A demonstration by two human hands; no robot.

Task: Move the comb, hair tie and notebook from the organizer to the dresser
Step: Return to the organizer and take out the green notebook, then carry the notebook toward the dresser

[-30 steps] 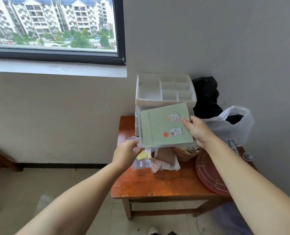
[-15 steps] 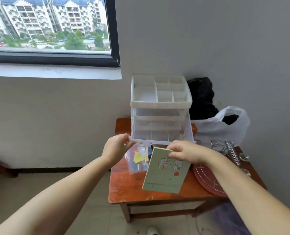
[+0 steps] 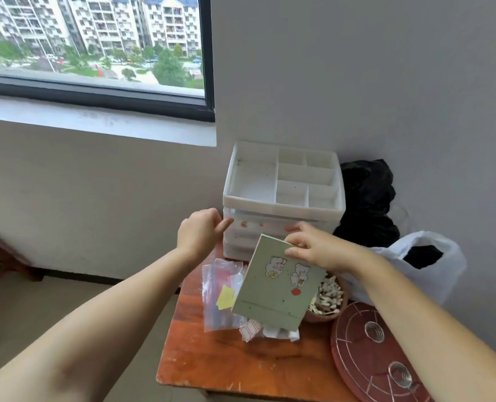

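A pale green notebook (image 3: 278,288) with cartoon stickers hangs tilted above the wooden table, pinched at its top edge by my right hand (image 3: 313,248). The white plastic organizer (image 3: 281,198) stands at the back of the table, its top tray divided into compartments and its drawers pushed in. My left hand (image 3: 200,232) is at the organizer's front left corner, fingers loosely curled with the fingertips touching the drawer front, holding nothing. No comb or hair tie is visible.
The orange-brown table (image 3: 226,364) carries clear zip bags (image 3: 223,294), paper labels, a bowl of small pale pieces (image 3: 328,300) and a round red disc (image 3: 377,352) with metal coils. A white plastic bag (image 3: 426,262) and black bag (image 3: 368,198) stand by the wall.
The open drawer has been pushed back into the organizer with my left hand at its front. My right hand still holds the notebook, held low in front of the organizer after coming out of the drawer.
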